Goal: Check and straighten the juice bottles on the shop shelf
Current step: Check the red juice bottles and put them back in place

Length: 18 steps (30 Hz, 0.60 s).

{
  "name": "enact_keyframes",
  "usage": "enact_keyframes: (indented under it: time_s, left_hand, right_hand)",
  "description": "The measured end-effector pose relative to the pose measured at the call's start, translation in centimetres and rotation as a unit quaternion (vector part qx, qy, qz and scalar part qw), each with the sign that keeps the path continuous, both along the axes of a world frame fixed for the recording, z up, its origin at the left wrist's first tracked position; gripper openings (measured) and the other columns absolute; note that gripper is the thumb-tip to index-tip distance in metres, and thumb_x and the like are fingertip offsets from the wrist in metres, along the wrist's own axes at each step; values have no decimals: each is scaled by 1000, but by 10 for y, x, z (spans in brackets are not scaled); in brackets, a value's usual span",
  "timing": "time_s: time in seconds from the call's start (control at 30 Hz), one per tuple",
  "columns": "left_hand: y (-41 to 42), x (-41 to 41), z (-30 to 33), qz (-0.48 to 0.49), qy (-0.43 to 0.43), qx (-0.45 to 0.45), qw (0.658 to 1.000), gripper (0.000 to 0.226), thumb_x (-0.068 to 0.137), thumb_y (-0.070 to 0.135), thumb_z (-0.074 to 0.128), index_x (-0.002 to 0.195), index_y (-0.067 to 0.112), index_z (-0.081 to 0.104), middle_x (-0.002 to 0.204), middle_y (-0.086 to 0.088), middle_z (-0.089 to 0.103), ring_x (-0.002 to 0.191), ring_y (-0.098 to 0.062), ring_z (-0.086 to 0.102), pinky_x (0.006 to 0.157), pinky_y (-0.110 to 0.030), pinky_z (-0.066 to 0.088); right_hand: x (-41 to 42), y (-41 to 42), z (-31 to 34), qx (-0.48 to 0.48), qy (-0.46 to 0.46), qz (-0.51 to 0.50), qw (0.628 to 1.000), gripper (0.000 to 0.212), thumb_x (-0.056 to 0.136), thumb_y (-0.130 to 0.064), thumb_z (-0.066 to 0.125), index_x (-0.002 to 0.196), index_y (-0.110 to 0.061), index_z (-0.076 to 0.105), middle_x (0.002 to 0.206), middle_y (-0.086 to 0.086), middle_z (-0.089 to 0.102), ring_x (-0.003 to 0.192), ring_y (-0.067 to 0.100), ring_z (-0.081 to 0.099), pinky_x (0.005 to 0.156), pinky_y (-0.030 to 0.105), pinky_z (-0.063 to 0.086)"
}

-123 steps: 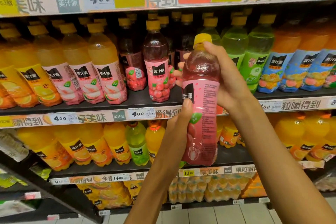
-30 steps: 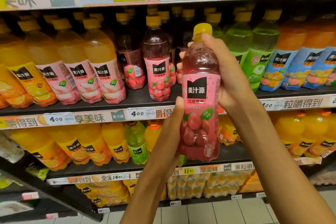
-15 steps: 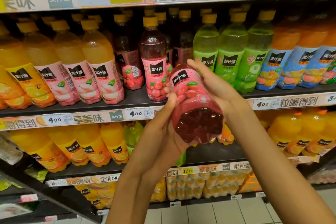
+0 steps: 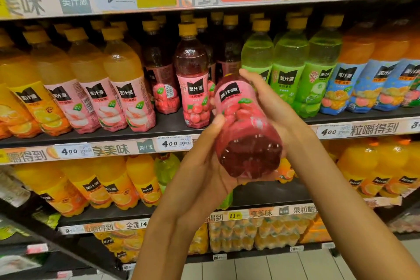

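Head view: both hands [image 4: 204,179] [image 4: 270,107] hold the red bottle [image 4: 245,129] tilted (base outward) before the shelf edge [image 4: 113,150].

A dark gap [image 4: 229,57] opens between red bottle [image 4: 192,75] and green bottle [image 4: 258,57].

Shop, juice bottles [image 4: 192,79], shelf price tags [image 4: 172,143]

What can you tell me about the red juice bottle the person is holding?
The red juice bottle looks like clear plastic full of dark red juice, with a pink label showing red fruit and a black logo patch. It is tipped with its lumpy base toward the camera; its cap is hidden. The left hand cups its lower side and the right hand grips the other side, in front of the middle shelf.
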<state>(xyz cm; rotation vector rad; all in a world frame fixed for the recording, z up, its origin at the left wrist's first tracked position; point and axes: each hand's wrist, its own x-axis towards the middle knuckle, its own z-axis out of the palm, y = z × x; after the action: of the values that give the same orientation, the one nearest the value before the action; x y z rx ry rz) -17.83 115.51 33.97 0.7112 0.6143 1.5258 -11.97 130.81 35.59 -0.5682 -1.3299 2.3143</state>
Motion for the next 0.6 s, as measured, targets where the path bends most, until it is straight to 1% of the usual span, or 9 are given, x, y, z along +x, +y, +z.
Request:
enact_keyframes:
  time_s: [0.07, 0.1, 0.17, 0.23, 0.33, 0.37, 0.43, 0.53, 0.6]
  left_hand:
    - [4, 1, -5, 29, 75, -19, 997, 36, 75, 44, 57, 96, 21, 76, 103, -12, 72, 87, -29, 70, 66, -38, 60]
    - [6, 1, -6, 45, 111, -30, 992, 32, 77, 46, 57, 91, 25, 77, 98, -9, 73, 85, -27, 70, 68, -37, 60]
    - [9, 0, -11, 76, 197, -45, 976, 31, 77, 48, 63, 93, 24, 74, 101, -14, 71, 92, -30, 70, 76, -39, 58]
    - [12, -2, -20, 110, 262, -53, 957, 37, 74, 47, 67, 101, 21, 67, 102, -18, 69, 95, -33, 69, 80, -42, 58]
    - [16, -3, -25, 120, 296, -16, 947, 25, 81, 33, 63, 104, 24, 60, 74, 11, 69, 67, -1, 66, 59, -17, 52]
    - [17, -3, -26, 123, 305, -12, 944, 26, 81, 29, 62, 106, 24, 59, 72, 15, 68, 65, 3, 64, 59, -13, 50]
    - [21, -3, -30, 131, 320, -2, 938, 30, 79, 24, 63, 109, 24, 57, 78, 16, 68, 69, 2, 63, 62, -14, 50]
    - [27, -1, -33, 170, 337, 15, 926, 35, 80, 12, 70, 110, 23, 57, 89, 1, 69, 77, -5, 65, 67, -18, 54]
    - [30, 1, -33, 203, 332, 27, 921, 41, 81, 1, 71, 115, 17, 53, 93, -3, 69, 78, -9, 67, 68, -18, 55]
  right_hand:
    - [-2, 2, 9, -16, 52, -33, 998, 37, 85, -42, 58, 111, -16, 53, 106, 16, 51, 92, 27, 51, 85, 38, 46]
    - [-1, 2, 13, -3, 80, -50, 996, 40, 81, -41, 61, 113, -18, 53, 112, 18, 50, 97, 30, 49, 84, 38, 46]
    - [1, 1, 19, 20, 115, -51, 992, 50, 76, -42, 63, 117, -15, 53, 113, 18, 53, 99, 30, 53, 82, 38, 49]
    - [4, 1, 19, 35, 126, -36, 991, 62, 73, -43, 64, 122, -6, 53, 103, 16, 61, 89, 28, 63, 77, 37, 56]
    - [9, -2, 20, 81, 117, -47, 989, 56, 73, -39, 66, 117, -6, 53, 96, 13, 65, 87, 30, 67, 81, 44, 58]
    - [10, -3, 20, 99, 112, -56, 987, 51, 75, -36, 67, 115, -7, 53, 97, 14, 65, 88, 31, 68, 84, 47, 55]
    - [13, -5, 20, 125, 121, -64, 983, 41, 78, -27, 67, 112, -8, 55, 98, 15, 66, 87, 31, 68, 87, 46, 54]
    - [16, -8, 18, 190, 151, -93, 966, 31, 79, -18, 59, 109, -14, 60, 99, 13, 66, 90, 29, 65, 90, 46, 51]
    - [19, -14, 18, 258, 168, -101, 946, 32, 79, -13, 63, 111, -15, 59, 104, 13, 65, 96, 27, 62, 89, 43, 51]
